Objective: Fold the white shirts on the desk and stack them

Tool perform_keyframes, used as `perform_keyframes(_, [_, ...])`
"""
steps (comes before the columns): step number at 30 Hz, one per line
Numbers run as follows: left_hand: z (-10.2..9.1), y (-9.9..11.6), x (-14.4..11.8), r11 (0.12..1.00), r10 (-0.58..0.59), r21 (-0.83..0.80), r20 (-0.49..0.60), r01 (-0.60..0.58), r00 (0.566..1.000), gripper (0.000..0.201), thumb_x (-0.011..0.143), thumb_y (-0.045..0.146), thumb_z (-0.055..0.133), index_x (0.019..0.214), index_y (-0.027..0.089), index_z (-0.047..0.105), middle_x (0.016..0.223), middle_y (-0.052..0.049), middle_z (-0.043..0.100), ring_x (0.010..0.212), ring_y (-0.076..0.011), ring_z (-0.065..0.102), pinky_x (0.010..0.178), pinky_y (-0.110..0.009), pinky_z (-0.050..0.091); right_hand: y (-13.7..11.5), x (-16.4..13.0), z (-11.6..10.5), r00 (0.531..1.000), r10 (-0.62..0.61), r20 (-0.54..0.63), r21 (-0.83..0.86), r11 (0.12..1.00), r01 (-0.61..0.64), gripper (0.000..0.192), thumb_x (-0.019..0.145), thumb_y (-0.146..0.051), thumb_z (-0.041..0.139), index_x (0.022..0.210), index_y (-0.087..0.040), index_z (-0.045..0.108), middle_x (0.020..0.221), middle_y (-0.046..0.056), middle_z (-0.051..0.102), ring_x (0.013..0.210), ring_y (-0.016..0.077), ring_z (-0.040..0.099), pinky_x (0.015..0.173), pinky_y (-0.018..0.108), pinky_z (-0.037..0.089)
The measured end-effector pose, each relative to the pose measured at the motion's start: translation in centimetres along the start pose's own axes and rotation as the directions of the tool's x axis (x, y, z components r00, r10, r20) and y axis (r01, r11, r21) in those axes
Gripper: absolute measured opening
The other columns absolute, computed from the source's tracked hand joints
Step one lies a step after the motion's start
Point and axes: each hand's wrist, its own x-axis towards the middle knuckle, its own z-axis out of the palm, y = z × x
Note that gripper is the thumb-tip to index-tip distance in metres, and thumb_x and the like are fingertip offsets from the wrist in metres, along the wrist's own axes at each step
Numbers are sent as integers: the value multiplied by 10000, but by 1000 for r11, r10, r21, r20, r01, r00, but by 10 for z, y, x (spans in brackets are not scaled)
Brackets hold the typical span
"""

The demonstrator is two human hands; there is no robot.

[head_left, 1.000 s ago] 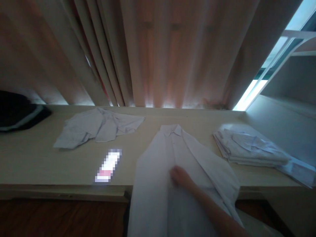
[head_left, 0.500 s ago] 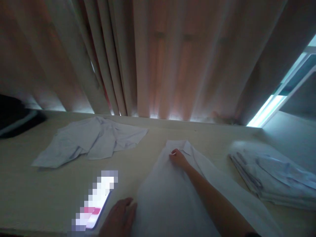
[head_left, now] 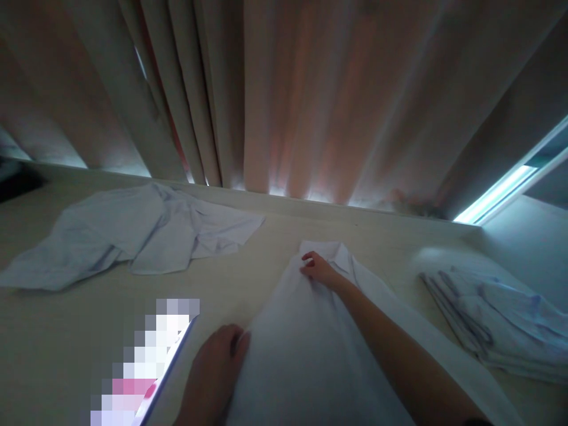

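- Since half a second ago, the left hand [head_left: 217, 367] has slid up onto the shirt's edge, fingers pinching the cloth.
- The right hand [head_left: 320, 271], fingers curled, presses near the collar.
- The white shirt [head_left: 306, 349] lies flat on the worktop [head_left: 53, 331], sides folded in; lengthwise folding remains, judging by the folded stack [head_left: 492, 313].

No text, label, brand, number or sign can be read anywhere in the view. The lit phone screen [head_left: 146, 367] lying near left on the table is pixelated into pale and pink blocks, so nothing on it is legible. The white shirts and the curtain carry no visible print or tag.
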Motion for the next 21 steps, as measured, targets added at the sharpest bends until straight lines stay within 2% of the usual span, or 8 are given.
perform_keyframes(7, [-10, -5, 7, 1000, 2, 9, -26, -2, 1000, 358, 842, 411, 342, 671, 199, 574, 678, -24, 626, 668, -167, 573, 638, -279, 411, -20, 17, 6, 993, -79, -84, 106, 990, 88, 342, 715, -194, 632, 1036, -191, 514, 785, -15, 569, 593, 88, 524, 582, 222, 436])
perform_keyframes(11, [-15, -13, 14, 999, 24, 32, -59, -22, 998, 367, 845, 415, 346, 676, 206, 596, 698, -30, 641, 726, -181, 585, 688, -290, 424, -33, 35, 13, 983, -146, -113, 89, 984, 157, 289, 678, -179, 660, 957, -178, 584, 915, 33, 615, 714, 111, 569, 661, 241, 460])
perform_keyframes(16, [-18, -23, 21, 995, 40, 96, -95, -31, 995, 373, 851, 400, 339, 683, 210, 612, 730, -43, 649, 757, -197, 582, 716, -313, 415, -39, 55, 22, 975, -219, -29, 48, 974, 221, 240, 675, -143, 650, 911, -175, 673, 867, 33, 687, 730, 134, 612, 710, 263, 475])
perform_keyframes(21, [-15, -33, 23, 988, 45, 149, -104, -29, 994, 391, 856, 400, 314, 731, 207, 630, 778, -64, 654, 756, -214, 573, 739, -348, 412, -40, 64, 20, 959, -283, 22, -31, 959, 283, 214, 675, -93, 625, 841, -188, 720, 840, 38, 714, 793, 166, 637, 785, 285, 468])
